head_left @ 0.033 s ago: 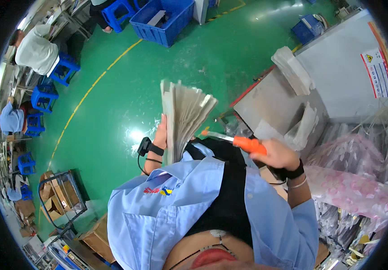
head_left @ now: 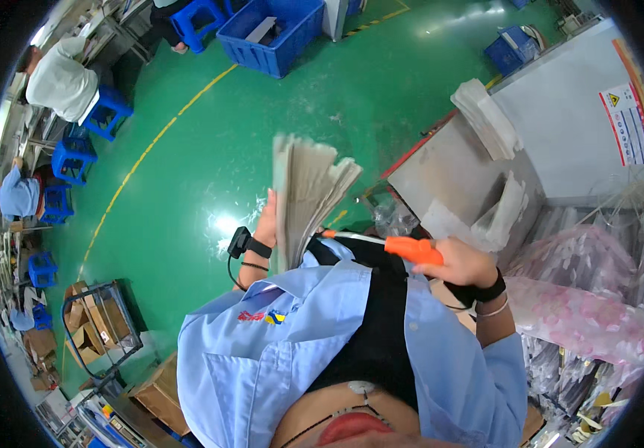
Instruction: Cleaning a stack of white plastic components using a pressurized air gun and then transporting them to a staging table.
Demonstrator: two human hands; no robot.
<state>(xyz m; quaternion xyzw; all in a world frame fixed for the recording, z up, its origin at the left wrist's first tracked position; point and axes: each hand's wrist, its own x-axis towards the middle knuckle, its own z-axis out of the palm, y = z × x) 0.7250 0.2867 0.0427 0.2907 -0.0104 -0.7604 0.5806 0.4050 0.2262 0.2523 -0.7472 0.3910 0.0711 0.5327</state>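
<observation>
My left hand (head_left: 268, 222) is wrapped round a thick bundle of pale grey sheets (head_left: 305, 194), held upright in front of my body. Its upper end fans out to the right, and the fanned edges are blurred. In my right hand (head_left: 462, 261) is an orange-handled tool (head_left: 411, 250), its fingers closed round the handle. A thin pale shaft runs leftward from the handle to a small orange tip, close to the lower right side of the bundle. Whether the tip touches the sheets I cannot tell. The lower end of the bundle is hidden by my shirt.
At my right stands a grey work surface (head_left: 441, 168) with pale wrappings on it, beside clear and pink plastic film (head_left: 583, 310). A cart with cardboard boxes (head_left: 101, 325) is at the lower left. A blue crate (head_left: 269, 48) and seated people are farther off.
The tool in my right hand has shifted slightly left and its tip lower, closer to the bundle. The upper ends of the sheets have shifted a little; my left hand stays round them.
</observation>
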